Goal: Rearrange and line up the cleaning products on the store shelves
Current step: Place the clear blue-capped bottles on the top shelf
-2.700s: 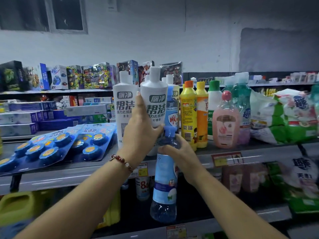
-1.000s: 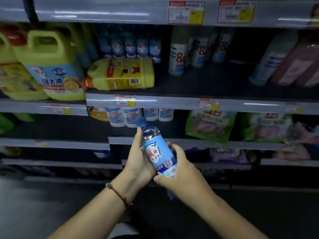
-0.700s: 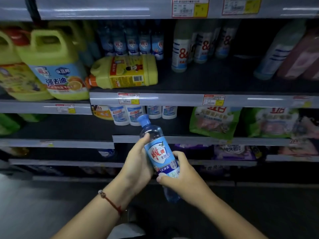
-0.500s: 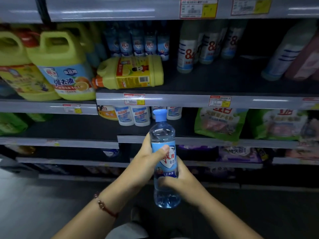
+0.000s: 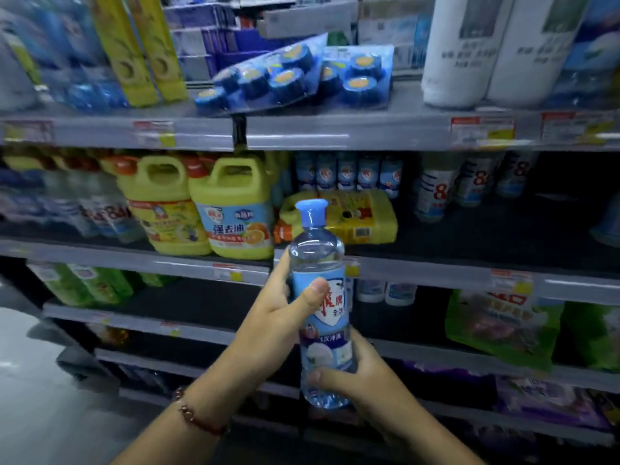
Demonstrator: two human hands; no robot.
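Blue-capped bottle (image 5: 318, 297): held upright before the shelves (image 5: 335, 132), red characters on its label.
Left hand (image 5: 281, 307): clasped round the label.
Right hand (image 5: 362, 374): clasped round the base.
Yellow jug (image 5: 235, 209): "强去油" is printed.

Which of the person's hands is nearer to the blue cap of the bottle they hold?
The left. The left hand grips the clear blue bottle at its upper label, just below the blue cap. The right hand grips near the base, farther down.

Open shelf floor (image 5: 486, 236) right of toppled yellow jug (image 5: 362, 218); upright jugs (image 5: 235, 209) block left.
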